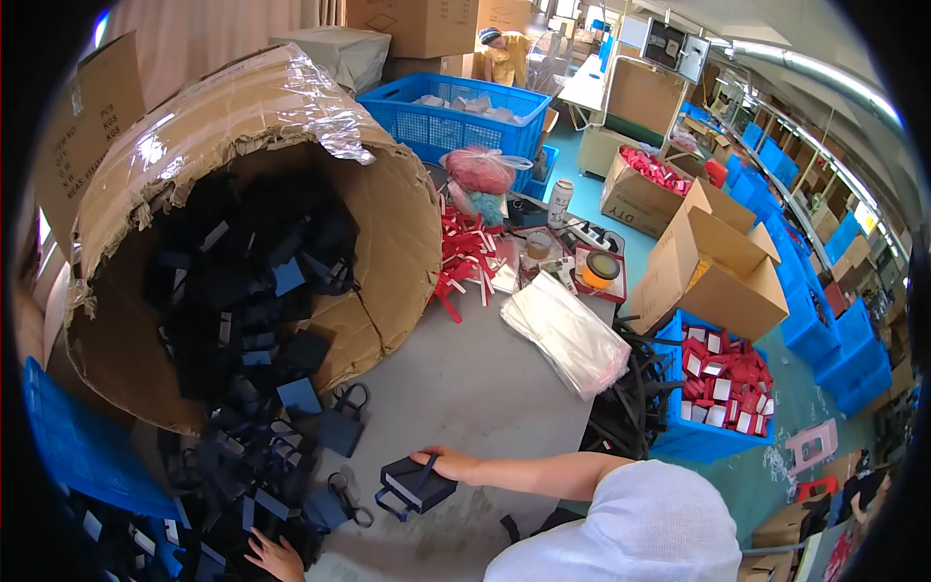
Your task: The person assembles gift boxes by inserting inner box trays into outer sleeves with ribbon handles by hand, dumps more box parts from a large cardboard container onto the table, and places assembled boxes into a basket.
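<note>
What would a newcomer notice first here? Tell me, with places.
The big torn cardboard barrel at the left, dark bags spilling from its mouth. Then the blue crate of red-and-white pieces at the right. Front and centre, the right hand holds one small bag over the grey table.

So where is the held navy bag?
Below centre in the head view, the navy bag is in the right hand, right of the bag pile.
</note>
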The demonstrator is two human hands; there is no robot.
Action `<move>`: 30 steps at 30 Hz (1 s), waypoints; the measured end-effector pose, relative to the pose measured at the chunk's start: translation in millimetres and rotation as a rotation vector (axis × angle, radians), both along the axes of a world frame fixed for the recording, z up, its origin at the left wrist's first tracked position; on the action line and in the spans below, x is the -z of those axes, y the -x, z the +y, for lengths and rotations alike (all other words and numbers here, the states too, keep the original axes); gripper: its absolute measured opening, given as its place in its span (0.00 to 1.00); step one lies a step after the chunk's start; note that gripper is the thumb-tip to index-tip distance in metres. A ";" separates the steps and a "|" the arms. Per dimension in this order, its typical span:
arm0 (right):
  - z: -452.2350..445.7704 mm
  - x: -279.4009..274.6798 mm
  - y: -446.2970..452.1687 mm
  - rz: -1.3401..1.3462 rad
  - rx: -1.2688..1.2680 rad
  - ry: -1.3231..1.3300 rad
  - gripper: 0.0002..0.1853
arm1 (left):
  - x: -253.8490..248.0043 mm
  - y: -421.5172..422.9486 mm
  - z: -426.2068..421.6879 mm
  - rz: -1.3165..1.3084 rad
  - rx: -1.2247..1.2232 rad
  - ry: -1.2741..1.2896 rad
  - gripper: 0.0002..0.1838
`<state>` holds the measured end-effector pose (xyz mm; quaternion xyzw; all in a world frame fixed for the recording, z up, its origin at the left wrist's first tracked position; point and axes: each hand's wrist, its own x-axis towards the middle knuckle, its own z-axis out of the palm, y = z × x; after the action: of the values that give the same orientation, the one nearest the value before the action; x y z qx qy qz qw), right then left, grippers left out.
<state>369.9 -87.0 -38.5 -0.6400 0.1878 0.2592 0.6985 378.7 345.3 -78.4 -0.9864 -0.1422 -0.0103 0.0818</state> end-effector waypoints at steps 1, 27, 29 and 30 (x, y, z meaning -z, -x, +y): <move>0.5 -3.7 1.2 -0.003 -0.002 -0.003 0.33 | 8.1 5.8 2.9 -0.003 -0.002 -0.003 0.39; -0.2 -28.1 49.0 -0.087 -0.044 -0.065 0.35 | 77.8 226.4 -93.1 -0.163 0.167 0.579 0.12; -1.8 -27.0 50.0 -0.071 -0.044 0.030 0.33 | 82.2 237.5 -86.8 -0.172 0.015 0.732 0.16; -1.1 -6.2 48.3 -0.106 -0.010 0.095 0.31 | 86.1 243.7 -83.8 -0.282 0.086 0.665 0.18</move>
<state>321.6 -88.0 -32.2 -0.6862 0.1594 0.2193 0.6750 135.1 261.6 -164.5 -0.9530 -0.1059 -0.1030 -0.2645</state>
